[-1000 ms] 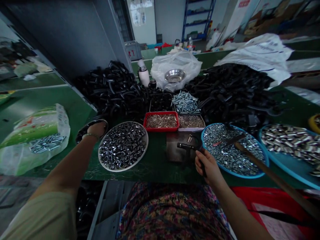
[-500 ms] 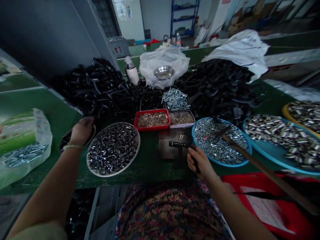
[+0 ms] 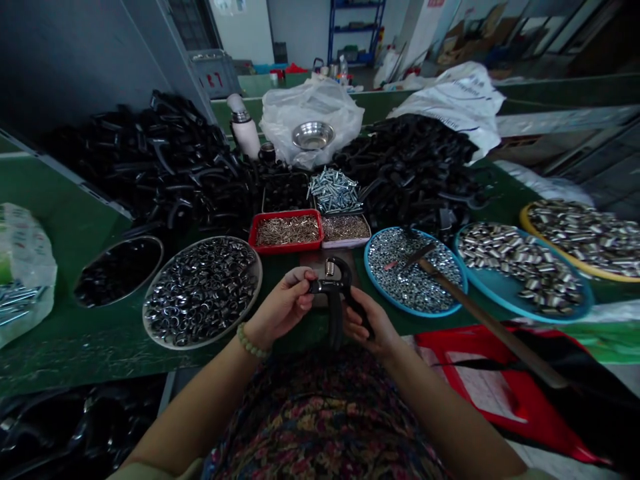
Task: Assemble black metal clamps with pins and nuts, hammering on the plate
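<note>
A black hand grip strengthener (image 3: 335, 327) with a coil spring (image 3: 330, 268) at its top is held above the bench's front edge. My right hand (image 3: 373, 321) is closed around its right handle. The fingers of my left hand (image 3: 285, 300) pinch a small black piece (image 3: 315, 285) at the left end of its threaded-looking crossbar; whether that piece is joined to the bar I cannot tell. Left of my hands lies a round tray of shiny dark rings (image 3: 203, 293), and beyond it a bowl of small black parts (image 3: 120, 270).
A red tray of small pins (image 3: 287, 230) and a heap of silver bolts (image 3: 334, 190) stand ahead. On the right, a hammer (image 3: 470, 303) rests across a blue tray of small metal pieces (image 3: 415, 270). Black handles (image 3: 180, 167) are piled at the back left.
My left hand has come from the bowl of black parts at the left to the hand grip strengthener. My right hand has brought the strengthener slightly left, and the view has shifted.
</note>
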The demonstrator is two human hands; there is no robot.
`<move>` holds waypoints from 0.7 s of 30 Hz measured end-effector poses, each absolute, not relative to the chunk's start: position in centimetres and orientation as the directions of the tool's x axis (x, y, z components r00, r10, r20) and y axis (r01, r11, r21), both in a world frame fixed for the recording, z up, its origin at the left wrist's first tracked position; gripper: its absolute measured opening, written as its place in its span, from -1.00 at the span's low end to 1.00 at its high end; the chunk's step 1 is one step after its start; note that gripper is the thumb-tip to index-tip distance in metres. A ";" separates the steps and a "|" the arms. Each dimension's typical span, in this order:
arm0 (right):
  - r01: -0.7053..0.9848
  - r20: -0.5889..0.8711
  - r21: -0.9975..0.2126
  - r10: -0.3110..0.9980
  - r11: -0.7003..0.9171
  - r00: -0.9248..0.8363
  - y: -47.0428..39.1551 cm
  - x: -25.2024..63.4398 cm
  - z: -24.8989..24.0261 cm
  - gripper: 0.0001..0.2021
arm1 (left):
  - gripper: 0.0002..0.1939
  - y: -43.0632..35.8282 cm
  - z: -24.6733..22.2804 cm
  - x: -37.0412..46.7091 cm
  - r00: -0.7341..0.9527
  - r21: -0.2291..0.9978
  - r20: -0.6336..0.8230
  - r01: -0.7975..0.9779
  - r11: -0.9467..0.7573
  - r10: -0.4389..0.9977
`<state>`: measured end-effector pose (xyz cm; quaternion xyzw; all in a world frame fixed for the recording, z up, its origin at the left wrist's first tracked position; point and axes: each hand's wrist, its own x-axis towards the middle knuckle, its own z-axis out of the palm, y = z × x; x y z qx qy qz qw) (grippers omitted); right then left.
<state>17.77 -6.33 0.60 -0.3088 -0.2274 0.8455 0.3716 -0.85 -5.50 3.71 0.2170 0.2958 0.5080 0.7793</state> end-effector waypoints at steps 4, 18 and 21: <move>-0.292 -0.355 -0.834 0.861 -0.468 -0.364 -5.9 18.2 2.3 -0.63 | -0.69 -4.9 2.6 -0.9 0.206 0.761 -0.255 -0.560 0.328 0.945; 0.689 -0.064 -0.622 0.852 0.373 -0.519 -6.5 15.0 7.1 -0.58 | -0.50 -10.4 0.3 0.8 -0.055 0.981 -0.189 -0.056 0.186 0.980; 0.459 0.052 -0.745 0.728 0.484 -0.683 -2.8 13.0 7.9 -0.55 | -0.52 -10.7 2.2 -3.3 -0.309 0.987 -0.138 0.037 0.157 0.941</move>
